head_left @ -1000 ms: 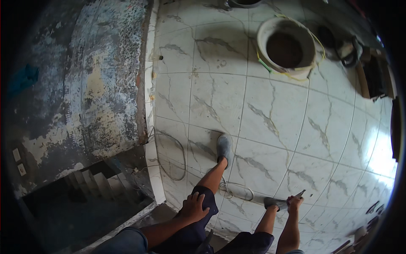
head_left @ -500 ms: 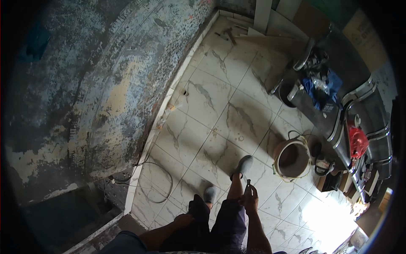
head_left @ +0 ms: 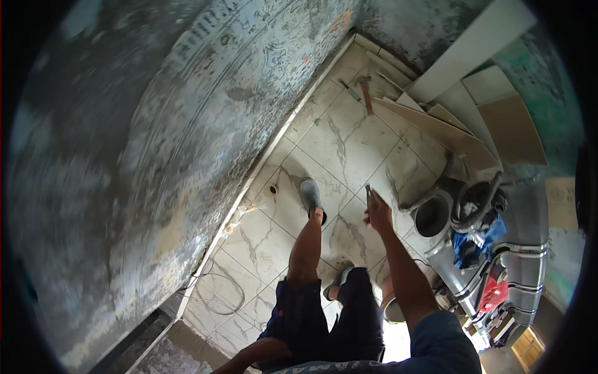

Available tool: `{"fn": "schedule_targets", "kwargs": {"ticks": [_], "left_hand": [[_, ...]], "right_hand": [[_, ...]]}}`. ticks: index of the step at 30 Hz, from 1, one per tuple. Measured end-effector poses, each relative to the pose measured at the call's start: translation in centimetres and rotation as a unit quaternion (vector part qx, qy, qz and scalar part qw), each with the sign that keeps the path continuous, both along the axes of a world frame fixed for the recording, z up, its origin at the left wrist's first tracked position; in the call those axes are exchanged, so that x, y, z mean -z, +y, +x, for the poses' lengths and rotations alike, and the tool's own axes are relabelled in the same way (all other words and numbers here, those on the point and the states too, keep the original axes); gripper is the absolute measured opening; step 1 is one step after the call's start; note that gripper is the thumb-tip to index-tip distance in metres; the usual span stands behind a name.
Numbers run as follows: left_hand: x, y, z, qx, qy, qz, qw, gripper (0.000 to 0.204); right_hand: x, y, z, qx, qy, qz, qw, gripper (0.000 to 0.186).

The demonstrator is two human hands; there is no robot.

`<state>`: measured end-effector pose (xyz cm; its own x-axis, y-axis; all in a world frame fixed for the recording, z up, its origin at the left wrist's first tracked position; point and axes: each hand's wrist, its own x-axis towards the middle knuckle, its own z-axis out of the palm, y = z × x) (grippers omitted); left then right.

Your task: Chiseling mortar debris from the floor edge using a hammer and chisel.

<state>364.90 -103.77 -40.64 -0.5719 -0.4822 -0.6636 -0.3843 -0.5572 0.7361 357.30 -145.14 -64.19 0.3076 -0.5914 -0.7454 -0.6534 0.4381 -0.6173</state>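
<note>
My right hand (head_left: 379, 214) reaches forward above the floor, its fingers wrapped round a narrow dark tool (head_left: 369, 192). Only a short end of this tool shows past the fingers, so its exact kind stays hidden. Down by my left thigh is my left hand (head_left: 269, 350); its fingers cannot be made out against the dark shorts. Farther off, near the corner, a hammer (head_left: 365, 93) with a wooden handle lies on the marbled tiles (head_left: 324, 140). Beside it lies a thin tool with a dark handle (head_left: 350, 90).
A patchy bare wall (head_left: 205, 143) runs along the left. Cut tile pieces and boards (head_left: 492, 118) lean in the far right corner. At the right, metal seats (head_left: 523, 249) carry blue cloth (head_left: 467, 246) and a red bag (head_left: 494, 293). A cable loop (head_left: 218, 293) lies by the wall.
I have stepped forward toward the far corner, left foot ahead. My right arm now stretches farther out with the dark tool. The bucket has slipped mostly out of sight behind my arm.
</note>
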Motion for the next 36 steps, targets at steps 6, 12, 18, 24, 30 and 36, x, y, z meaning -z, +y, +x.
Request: {"fn": "schedule_targets", "kwargs": {"ticks": [6, 12, 18, 24, 30, 36], "left_hand": [[6.7, -17.2, 20.9, -0.239, -0.624, -0.254, 0.699, 0.05], [11.6, -27.1, 35.6, -0.113, -0.834, -0.453, 0.294, 0.055], [19.1, -30.6, 38.2, -0.101, -0.873, -0.466, 0.099, 0.054], [26.3, -35.9, 34.1, -0.388, -0.744, -0.52, 0.161, 0.041], [29.9, -43.1, 28.8, -0.544, -0.541, -0.481, 0.425, 0.055], [31.2, -43.8, 26.9, -0.651, -0.42, -0.398, 0.491, 0.057]], "right_hand": [[18.3, -12.4, 19.6, -0.186, -0.125, -0.384, 0.896, 0.038], [32.8, -22.6, 34.1, -0.123, -0.09, -0.063, 0.986, 0.058], [42.9, -31.7, 41.9, -0.234, 0.03, -0.465, 0.853, 0.061], [45.6, -29.2, 42.5, -0.194, -0.009, -0.479, 0.856, 0.053], [44.6, -27.4, 39.3, -0.247, -0.109, -0.168, 0.948, 0.06], [46.4, -30.9, 41.4, -0.275, -0.024, -0.29, 0.916, 0.056]]}}
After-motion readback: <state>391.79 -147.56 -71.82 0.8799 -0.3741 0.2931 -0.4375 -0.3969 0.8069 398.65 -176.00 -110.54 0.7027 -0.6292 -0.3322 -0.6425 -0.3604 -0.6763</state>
